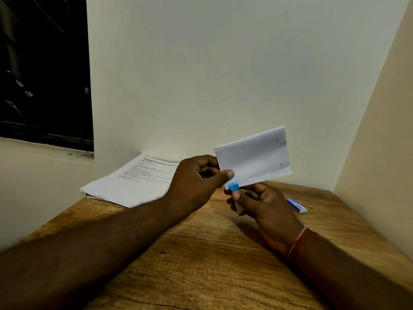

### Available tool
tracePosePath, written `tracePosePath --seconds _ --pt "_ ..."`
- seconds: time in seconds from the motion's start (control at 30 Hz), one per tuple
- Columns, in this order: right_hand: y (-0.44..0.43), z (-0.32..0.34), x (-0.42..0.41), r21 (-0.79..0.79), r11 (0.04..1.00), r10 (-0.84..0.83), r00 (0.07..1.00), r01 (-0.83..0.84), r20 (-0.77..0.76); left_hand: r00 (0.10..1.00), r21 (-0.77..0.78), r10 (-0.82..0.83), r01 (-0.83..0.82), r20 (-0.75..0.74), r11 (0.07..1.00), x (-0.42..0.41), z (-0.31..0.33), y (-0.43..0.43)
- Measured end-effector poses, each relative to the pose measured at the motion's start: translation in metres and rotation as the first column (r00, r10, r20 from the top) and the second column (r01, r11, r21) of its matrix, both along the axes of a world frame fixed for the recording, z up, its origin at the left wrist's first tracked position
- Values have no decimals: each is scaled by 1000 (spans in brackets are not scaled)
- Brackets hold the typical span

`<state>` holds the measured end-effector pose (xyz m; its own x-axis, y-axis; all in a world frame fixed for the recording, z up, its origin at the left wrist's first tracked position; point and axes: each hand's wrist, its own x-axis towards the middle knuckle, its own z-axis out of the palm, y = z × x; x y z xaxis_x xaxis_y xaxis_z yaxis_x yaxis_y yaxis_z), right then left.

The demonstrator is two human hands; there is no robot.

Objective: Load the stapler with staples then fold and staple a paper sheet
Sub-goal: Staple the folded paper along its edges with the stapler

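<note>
Folded sheet [252,157] pinched in left hand [196,177], staples already along edges; blue stapler [234,187] gripped in right hand [263,204], corner staple apparently pending.

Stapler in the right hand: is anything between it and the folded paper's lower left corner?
Nothing visible. The stapler's blue tip, gripped in the right hand, sits right at the lower left corner of the folded paper, which the left hand pinches beside it. Staples already show along the paper's right and bottom edges.
</note>
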<state>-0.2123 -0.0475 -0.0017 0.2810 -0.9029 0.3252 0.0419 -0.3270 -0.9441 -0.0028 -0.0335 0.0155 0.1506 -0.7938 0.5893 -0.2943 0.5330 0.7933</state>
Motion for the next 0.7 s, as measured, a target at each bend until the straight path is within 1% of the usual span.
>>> tracePosePath --seconds 0.43,0.7 --pt "1 1 1 -42 998 -47 998 45 -49 1000 3 -4 4 -2 1000 0 0 0" --pt "-1 1 4 -82 991 -110 990 103 -90 999 3 -25 25 -28 1000 1 -3 -2"
